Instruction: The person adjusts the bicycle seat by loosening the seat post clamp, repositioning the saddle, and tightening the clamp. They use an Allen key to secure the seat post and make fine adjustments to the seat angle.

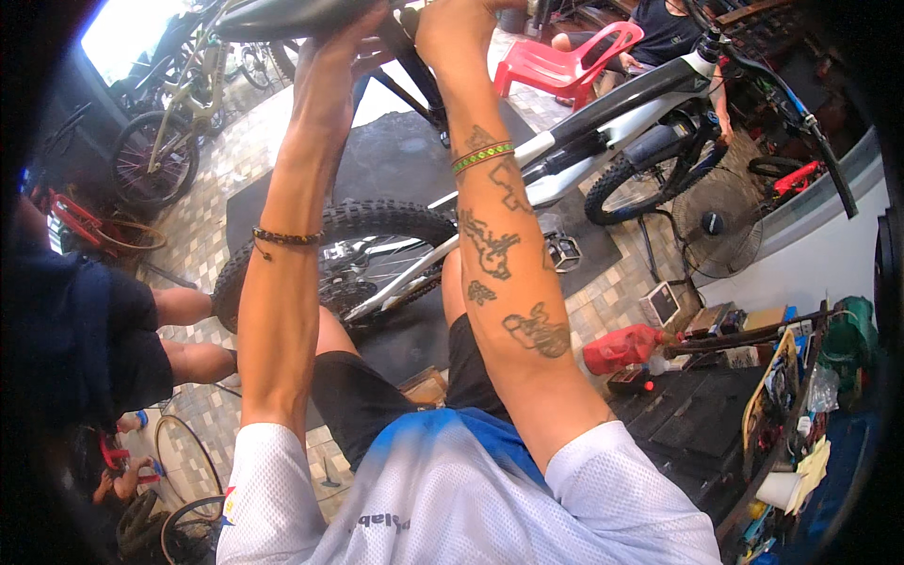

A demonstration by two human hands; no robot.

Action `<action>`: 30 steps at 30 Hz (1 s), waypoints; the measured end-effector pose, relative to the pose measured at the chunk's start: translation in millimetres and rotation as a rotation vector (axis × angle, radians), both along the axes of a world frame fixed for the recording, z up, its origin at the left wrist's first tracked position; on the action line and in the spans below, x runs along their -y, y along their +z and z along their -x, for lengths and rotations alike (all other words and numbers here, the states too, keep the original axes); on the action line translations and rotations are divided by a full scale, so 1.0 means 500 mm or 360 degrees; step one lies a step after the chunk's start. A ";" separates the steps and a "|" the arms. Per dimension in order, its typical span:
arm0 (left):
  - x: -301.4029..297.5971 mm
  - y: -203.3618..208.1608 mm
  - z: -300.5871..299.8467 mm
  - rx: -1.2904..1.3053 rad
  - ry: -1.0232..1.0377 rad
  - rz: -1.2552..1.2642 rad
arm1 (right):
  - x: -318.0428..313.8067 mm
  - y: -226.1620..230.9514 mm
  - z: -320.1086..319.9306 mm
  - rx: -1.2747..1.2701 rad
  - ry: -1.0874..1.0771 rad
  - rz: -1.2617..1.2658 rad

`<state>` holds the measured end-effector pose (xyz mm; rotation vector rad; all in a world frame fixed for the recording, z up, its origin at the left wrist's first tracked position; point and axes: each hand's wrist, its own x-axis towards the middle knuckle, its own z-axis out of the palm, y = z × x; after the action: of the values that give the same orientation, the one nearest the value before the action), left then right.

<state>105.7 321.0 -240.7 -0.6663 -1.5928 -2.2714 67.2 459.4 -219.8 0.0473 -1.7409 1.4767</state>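
Observation:
At the top edge, my left hand is closed at the side of a black bicycle saddle, its fingertips partly hidden. My right hand is closed beside a black tube and cut off by the picture's edge; what lies in its fingers is hidden. Below my forearms stands a white and black mountain bike. Its knobby rear wheel is between my arms, and a pedal shows right of my right forearm.
A dark mat lies under the bike. A red plastic chair and a seated person are beyond it. Someone in dark shorts stands at left. A fan and a cluttered dark bench are at right. More bikes stand far left.

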 end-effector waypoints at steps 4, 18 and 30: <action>-0.011 0.005 -0.011 -0.0044 0.0055 0.0073 | -0.038 -0.004 0.082 0.0257 -0.0427 -0.1630; 0.170 0.022 -0.027 -0.0408 0.0298 0.1156 | -0.014 -0.040 0.023 -0.0369 -0.0037 0.0227; 0.169 0.356 -0.159 -0.0636 0.0276 0.1234 | -0.171 -0.246 -0.208 0.0264 0.0620 0.1070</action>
<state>185.4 236.6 -62.7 -1.0217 -2.1782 -1.2395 171.4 544.6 -342.8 -0.0964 -1.3171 2.3475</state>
